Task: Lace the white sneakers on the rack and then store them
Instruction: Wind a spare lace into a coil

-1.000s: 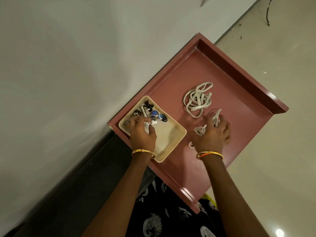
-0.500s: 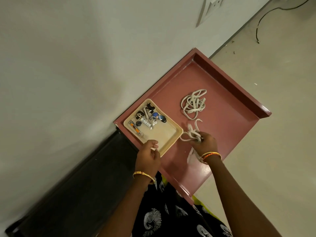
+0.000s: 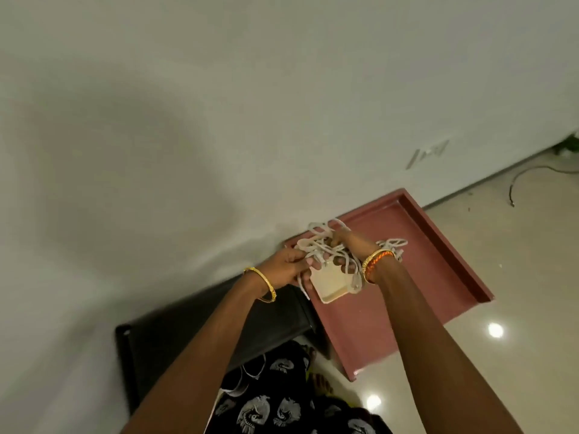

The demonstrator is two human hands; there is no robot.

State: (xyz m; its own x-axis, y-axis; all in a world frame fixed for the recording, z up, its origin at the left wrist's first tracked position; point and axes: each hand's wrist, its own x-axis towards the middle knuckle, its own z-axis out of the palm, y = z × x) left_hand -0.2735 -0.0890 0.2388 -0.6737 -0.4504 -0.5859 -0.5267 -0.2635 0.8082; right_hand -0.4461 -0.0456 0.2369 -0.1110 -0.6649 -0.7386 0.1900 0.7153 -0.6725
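You have the laces (image 3: 322, 245) bunched in both hands above the red shelf (image 3: 438, 261): your left hand (image 3: 286, 266) pinches strands, your right hand (image 3: 347, 245) curls round the tangle. No sneakers show. You seem to be gathering laces; next, free one end.

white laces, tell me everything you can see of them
The white laces look like flat, off-white cord in one loose tangle of loops. Both hands hold the bundle up over the reddish-brown rack top: the left hand pinches one side, the right hand grips the other. Strands hang over a cream tray.
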